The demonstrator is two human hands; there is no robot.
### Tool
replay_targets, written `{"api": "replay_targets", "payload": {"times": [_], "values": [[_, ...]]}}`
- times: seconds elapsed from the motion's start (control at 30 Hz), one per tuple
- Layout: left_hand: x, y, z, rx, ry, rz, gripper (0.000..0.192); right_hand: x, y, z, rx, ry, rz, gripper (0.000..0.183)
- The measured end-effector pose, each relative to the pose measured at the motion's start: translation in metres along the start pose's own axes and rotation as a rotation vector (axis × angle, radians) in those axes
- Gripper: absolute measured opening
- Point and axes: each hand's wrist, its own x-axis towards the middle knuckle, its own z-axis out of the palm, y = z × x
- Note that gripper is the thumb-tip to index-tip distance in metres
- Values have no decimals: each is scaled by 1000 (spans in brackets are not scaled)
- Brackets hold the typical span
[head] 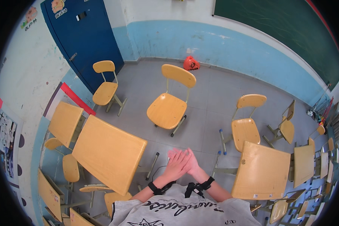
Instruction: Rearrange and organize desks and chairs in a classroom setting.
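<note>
In front of the chest, my left hand (175,163) lies with its back up across the palm of my right hand (192,162). The two hands touch, with fingers stretched out, and no object shows in either. The left hand partly hides the right one's fingers. Each wrist wears a black strap, the left strap (155,188) and the right strap (206,184). Beyond the hands, a wooden chair (167,110) stands on the grey tiled floor. A wooden desk (110,152) is to the left, another wooden desk (261,172) to the right.
More chairs stand near the blue door (84,36) and at the right, by a third chair (245,132). A red plastic bag (191,63) rests against the far wall. A green chalkboard (282,31) hangs at upper right. Cleaning tools (322,113) lean in the right corner.
</note>
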Motion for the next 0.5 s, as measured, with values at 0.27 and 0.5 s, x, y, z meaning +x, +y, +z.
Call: {"api": "replay_targets", "payload": {"times": [0.27, 0.5], "values": [[48, -108, -51, -1307, 259, -648, 71, 118, -31, 64, -1354, 9, -332, 58], [103, -175, -112, -1666, 261, -680, 81, 163, -103, 94, -2657, -504, -572, 57]]}}
